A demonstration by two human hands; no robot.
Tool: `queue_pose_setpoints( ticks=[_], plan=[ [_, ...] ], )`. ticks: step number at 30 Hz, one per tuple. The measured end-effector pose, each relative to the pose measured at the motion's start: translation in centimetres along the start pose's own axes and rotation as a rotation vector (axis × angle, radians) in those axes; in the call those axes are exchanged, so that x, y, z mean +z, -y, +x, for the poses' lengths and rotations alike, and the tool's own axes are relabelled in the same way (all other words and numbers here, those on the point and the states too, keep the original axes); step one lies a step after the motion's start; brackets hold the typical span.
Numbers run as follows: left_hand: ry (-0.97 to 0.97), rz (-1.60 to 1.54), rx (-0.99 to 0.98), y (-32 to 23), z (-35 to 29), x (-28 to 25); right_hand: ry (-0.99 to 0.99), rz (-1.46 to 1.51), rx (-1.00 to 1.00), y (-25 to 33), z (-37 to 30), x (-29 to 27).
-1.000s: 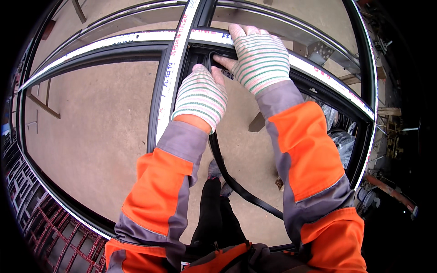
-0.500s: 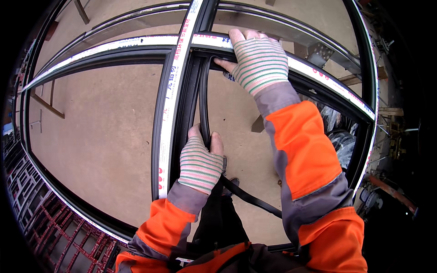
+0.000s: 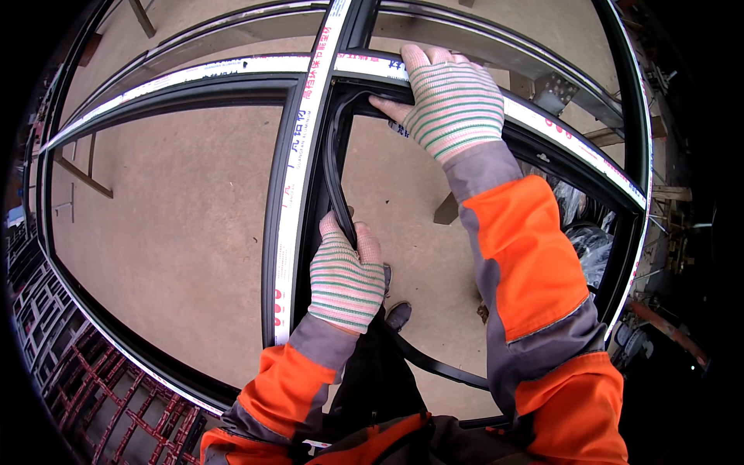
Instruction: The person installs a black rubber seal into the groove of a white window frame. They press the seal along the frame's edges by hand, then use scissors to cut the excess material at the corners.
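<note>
Dark metal window frame [image 3: 306, 163] with white protective film, laid flat above a tan concrete floor [image 3: 170, 225]. Black rubber gasket strip [image 3: 333, 167], smooth and flexible, bowed along the central bar's channel. Left hand [image 3: 346, 275], in a striped knit glove, fingers clenched round the strip. Right hand [image 3: 446, 105], fingers spread flat, thumb pressing the strip's upper end at the frame's corner.

White protective film strips [image 3: 298, 147] on frame bars [image 3: 310, 232]
</note>
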State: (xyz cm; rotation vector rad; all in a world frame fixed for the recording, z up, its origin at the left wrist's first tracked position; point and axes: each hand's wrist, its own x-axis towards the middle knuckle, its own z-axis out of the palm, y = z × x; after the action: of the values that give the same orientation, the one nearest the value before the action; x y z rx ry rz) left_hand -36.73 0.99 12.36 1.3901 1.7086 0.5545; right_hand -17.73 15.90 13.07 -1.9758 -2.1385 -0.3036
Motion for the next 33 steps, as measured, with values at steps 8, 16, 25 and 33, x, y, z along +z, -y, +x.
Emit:
queue_pose_setpoints(
  ticks=[8, 16, 25, 33],
  plan=[
    [-0.073, -0.154, 0.030, -0.2, 1.9, 0.0, 0.059, 0.000, 0.041, 0.4, 0.2, -0.4],
    [-0.103, -0.017, 0.117, -1.5, 4.6, 0.1, 0.002, 0.033, 0.045, 0.6, 0.3, -0.1],
    [-0.024, 0.007, 0.152, -2.1, 6.3, 0.8, 0.029, 0.022, 0.073, 0.9, 0.4, -0.1],
    [0.017, 0.024, 0.116, -3.5, 7.7, 1.2, 0.085, 0.005, 0.099, 1.1, 0.6, -0.4]
  ],
)
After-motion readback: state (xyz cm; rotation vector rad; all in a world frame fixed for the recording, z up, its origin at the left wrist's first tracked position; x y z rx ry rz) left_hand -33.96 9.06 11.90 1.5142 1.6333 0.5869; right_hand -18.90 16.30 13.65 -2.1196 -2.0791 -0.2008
